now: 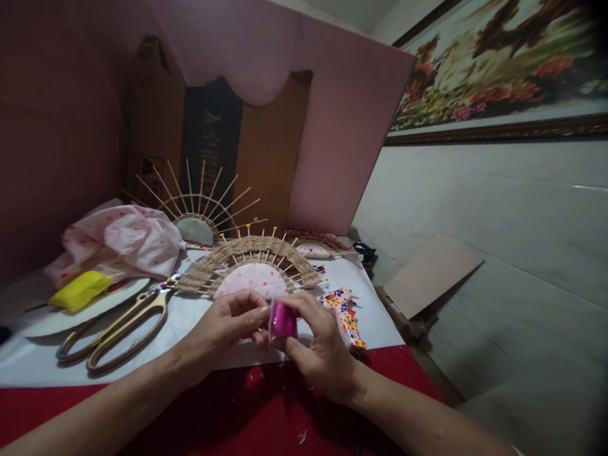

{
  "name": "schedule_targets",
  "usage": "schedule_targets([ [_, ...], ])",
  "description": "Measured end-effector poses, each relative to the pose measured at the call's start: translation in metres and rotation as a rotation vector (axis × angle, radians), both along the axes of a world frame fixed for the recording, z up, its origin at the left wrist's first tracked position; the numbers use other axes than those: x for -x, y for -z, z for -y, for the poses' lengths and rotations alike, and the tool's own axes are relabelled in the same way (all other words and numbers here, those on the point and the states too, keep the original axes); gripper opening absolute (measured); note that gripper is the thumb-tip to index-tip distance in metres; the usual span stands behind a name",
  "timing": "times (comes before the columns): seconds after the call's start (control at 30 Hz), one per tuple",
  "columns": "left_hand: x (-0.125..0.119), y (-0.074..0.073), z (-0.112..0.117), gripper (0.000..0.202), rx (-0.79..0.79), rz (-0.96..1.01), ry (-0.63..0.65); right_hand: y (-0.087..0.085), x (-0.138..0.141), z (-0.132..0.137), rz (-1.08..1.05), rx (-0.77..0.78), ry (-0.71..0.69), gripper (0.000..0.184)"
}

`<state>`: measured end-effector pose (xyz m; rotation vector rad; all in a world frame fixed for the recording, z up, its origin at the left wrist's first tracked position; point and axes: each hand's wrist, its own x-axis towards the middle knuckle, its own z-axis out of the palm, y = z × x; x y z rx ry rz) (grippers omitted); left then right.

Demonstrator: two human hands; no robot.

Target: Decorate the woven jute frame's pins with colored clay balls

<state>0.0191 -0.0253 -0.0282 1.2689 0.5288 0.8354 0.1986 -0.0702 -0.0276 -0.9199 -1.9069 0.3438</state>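
In my right hand (318, 345) is a small clear plastic packet (284, 320) with something magenta inside, perhaps soft clay. The fingers and thumb are closed around it. My left hand (240, 323) pinches at the packet's left edge; its fingertips are partly hidden. Just beyond both hands stands a woven half-round fan (251, 250) of twine and sticks, tipped with yellow and pink beads. Its half-circle centre (251, 278) is pale pink with red dots. A flower-patterned glue gun (344, 316) lies to the right of my right hand.
Gold-handled scissors (121, 326) and a yellow packet (80, 290) lie on the left, before crumpled dotted cloth (126, 237). Another stick fan (194, 215) leans near cardboard (270, 145) at the back. White sheeting (185, 329) covers part of the red surface (228, 411).
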Motion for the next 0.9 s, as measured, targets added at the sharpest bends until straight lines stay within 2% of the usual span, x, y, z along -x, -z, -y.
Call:
schedule_targets([
  [0.43, -0.0005, -0.0040, 0.0041, 0.020, -0.058, -0.066, -0.042, 0.0002, 0.0000, 0.0014, 0.028, -0.036, 0.032, 0.047],
  [0.73, 0.0009, -0.0067, 0.0048, 0.020, -0.017, 0.026, -0.001, 0.0007, -0.0013, 0.0009, -0.003, -0.068, 0.009, 0.046],
  [0.9, -0.0005, -0.0030, 0.0024, 0.018, -0.011, 0.061, 0.011, 0.0001, -0.0013, 0.0007, -0.002, -0.070, 0.013, 0.046],
])
